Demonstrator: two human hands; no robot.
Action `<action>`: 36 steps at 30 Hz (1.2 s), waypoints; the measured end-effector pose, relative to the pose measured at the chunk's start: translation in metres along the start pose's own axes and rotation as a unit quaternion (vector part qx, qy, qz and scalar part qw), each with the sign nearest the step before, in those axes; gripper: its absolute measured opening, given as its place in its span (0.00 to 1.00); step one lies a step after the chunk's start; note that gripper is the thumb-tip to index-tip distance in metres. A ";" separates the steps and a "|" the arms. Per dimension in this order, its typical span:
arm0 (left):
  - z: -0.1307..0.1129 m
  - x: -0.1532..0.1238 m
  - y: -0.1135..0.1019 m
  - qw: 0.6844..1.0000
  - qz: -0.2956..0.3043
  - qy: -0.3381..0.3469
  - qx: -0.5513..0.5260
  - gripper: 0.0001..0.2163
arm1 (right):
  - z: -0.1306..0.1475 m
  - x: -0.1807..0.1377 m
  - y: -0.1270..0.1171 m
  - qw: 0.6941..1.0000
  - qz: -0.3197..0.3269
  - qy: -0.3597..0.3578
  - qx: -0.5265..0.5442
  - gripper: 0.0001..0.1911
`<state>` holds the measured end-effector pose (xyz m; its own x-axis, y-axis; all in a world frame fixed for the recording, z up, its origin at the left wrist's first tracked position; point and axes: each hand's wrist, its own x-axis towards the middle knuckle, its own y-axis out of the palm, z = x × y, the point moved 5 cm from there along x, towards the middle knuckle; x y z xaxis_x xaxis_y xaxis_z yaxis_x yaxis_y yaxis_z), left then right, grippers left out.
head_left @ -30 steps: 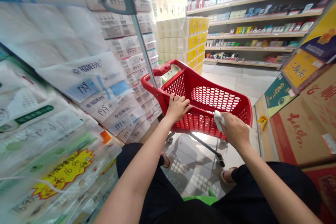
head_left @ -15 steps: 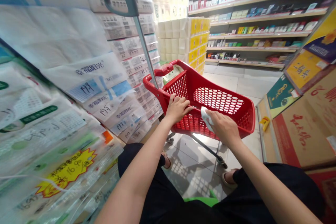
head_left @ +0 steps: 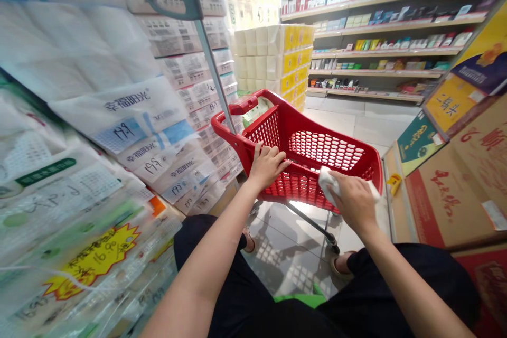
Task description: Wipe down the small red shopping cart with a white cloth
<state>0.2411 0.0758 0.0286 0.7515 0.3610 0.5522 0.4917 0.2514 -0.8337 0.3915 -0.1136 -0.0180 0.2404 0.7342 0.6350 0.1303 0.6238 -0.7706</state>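
Observation:
A red plastic shopping cart with perforated basket walls stands in front of me, its long side facing me. My left hand is closed over the near top rim, fingers curled inward. In my right hand is a crumpled white cloth, which could also be a paper wipe. That cloth lies against the near rim, further right along the cart, and part of it sticks out behind the fingers. A grey metal pole with a looped grey handle rises at the cart's left end.
Wrapped tissue packs are stacked high on my left. Yellow-and-white paper packs stand behind the cart. Cardboard boxes line the right side. Shelves of goods run along the back. Something green is below me, between my legs.
My right hand has slid right along the cart's rim with the white cloth, and more of the cloth shows. My left hand stays on the rim. The view has shifted slightly.

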 end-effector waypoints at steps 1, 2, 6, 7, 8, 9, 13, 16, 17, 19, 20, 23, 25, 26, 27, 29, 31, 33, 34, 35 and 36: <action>-0.001 0.000 0.000 1.000 0.000 0.000 -0.002 0.14 | 0.017 0.012 0.006 1.000 0.012 -0.022 0.000 0.21; -0.002 0.000 0.000 1.000 -0.001 -0.001 -0.004 0.14 | 0.032 0.022 0.012 0.999 0.021 -0.039 -0.004 0.22; -0.001 -0.001 -0.001 1.000 -0.007 -0.002 -0.004 0.13 | 0.068 0.045 0.024 0.997 0.040 -0.072 -0.009 0.27; 0.000 -0.002 -0.001 1.000 -0.007 -0.002 -0.004 0.13 | 0.069 0.045 0.024 0.996 0.045 -0.079 -0.010 0.28; 0.001 -0.002 -0.001 1.000 -0.007 -0.002 -0.004 0.13 | 0.067 0.043 0.022 0.995 0.050 -0.086 -0.012 0.28; 0.002 -0.003 -0.001 1.000 -0.008 -0.003 -0.005 0.14 | 0.063 0.040 0.020 0.994 0.056 -0.093 -0.013 0.29; 0.004 -0.004 -0.002 1.000 -0.011 -0.005 -0.019 0.13 | 0.028 0.014 0.002 0.995 0.060 -0.083 -0.002 0.27; 0.004 -0.005 -0.001 0.999 -0.010 -0.008 -0.032 0.12 | -0.016 -0.009 -0.016 0.998 0.033 -0.041 0.019 0.22; 0.004 -0.005 -0.001 0.999 -0.009 -0.008 -0.035 0.12 | -0.033 -0.016 -0.020 0.999 0.024 -0.023 0.018 0.20; 0.004 -0.004 -0.001 0.999 -0.008 -0.008 -0.038 0.11 | -0.066 -0.029 -0.029 1.000 0.006 0.018 0.011 0.19; 0.003 -0.004 0.000 0.999 -0.008 -0.007 -0.039 0.11 | -0.079 -0.033 -0.032 0.999 -0.004 0.033 0.011 0.18; 0.002 -0.002 0.001 0.999 -0.012 -0.006 -0.041 0.11 | -0.093 -0.037 -0.040 0.997 -0.046 0.064 0.023 0.19; 0.000 -0.001 0.001 0.999 -0.013 -0.006 -0.041 0.11 | -0.083 -0.032 -0.041 0.994 -0.062 0.083 0.029 0.20; 0.000 -0.001 0.001 0.999 -0.013 -0.005 -0.041 0.12 | -0.074 -0.028 -0.039 0.993 -0.059 0.095 0.029 0.20; -0.001 0.000 0.001 0.999 -0.014 -0.005 -0.041 0.12 | -0.065 -0.024 -0.036 0.993 -0.046 0.107 0.024 0.20; -0.001 0.000 0.001 0.999 -0.015 -0.004 -0.040 0.12 | -0.047 -0.017 -0.029 0.992 -0.006 0.128 0.005 0.18; 0.000 0.000 0.001 0.999 -0.015 -0.006 -0.040 0.12 | -0.032 -0.010 -0.021 0.991 0.028 0.131 -0.016 0.18; 0.001 -0.001 0.001 0.999 -0.012 -0.010 -0.039 0.12 | -0.018 -0.001 -0.015 0.993 0.037 0.108 -0.020 0.17; 0.002 -0.001 0.001 0.999 -0.011 -0.011 -0.038 0.12 | -0.010 0.004 -0.012 0.995 0.037 0.089 -0.016 0.17; 0.003 -0.002 0.002 0.999 -0.010 -0.013 -0.037 0.12 | -0.001 0.011 -0.008 0.997 0.034 0.069 -0.012 0.17; 0.004 -0.002 0.001 0.999 -0.009 -0.014 -0.035 0.12 | 0.009 0.017 -0.004 0.998 0.033 0.046 -0.008 0.17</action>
<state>0.2387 0.0788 0.0264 0.7297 0.3822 0.5670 0.5359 0.1953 -0.8214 0.3860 -0.1009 -0.0032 0.3371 0.7452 0.5754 0.1264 0.5698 -0.8120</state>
